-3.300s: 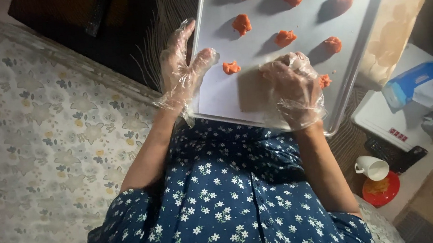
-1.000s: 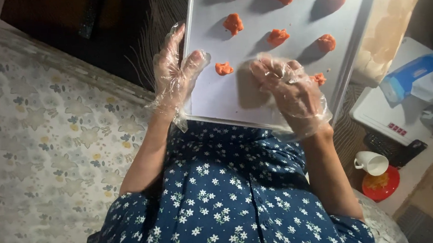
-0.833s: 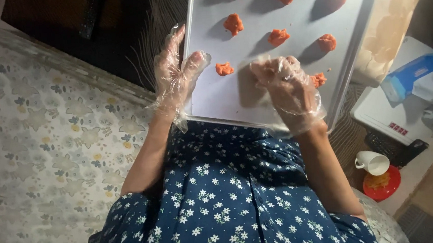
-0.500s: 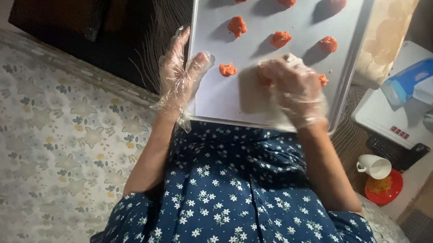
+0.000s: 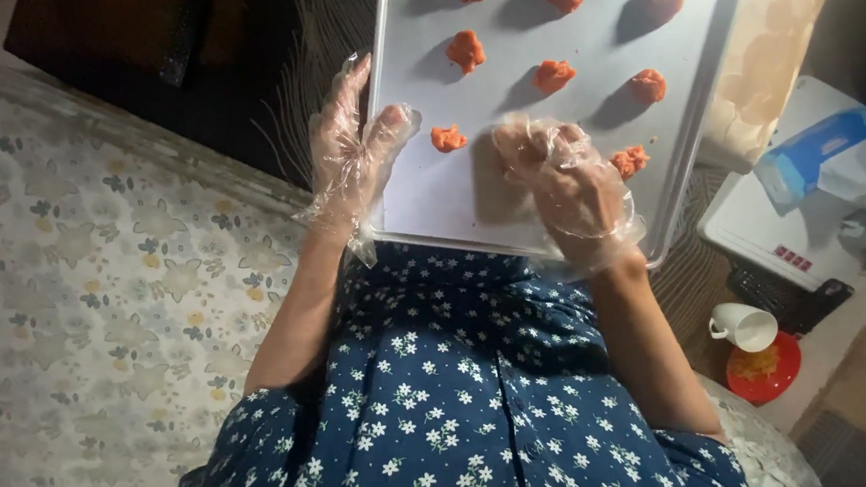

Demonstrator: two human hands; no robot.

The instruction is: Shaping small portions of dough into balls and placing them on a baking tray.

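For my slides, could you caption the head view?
Gloved left hand steadies metal tray of orange lumps; right hand shapes another.

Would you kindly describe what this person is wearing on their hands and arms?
Both the left hand and the right hand wear loose, crinkly, clear plastic gloves that end at the wrists. The forearms are bare. Short sleeves belong to a dark blue dress printed with small white flowers.

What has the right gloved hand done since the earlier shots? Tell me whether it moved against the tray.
Yes. The right hand rose off the tray with fingers spread, then came back down and closed into a fist near the tray's front edge.
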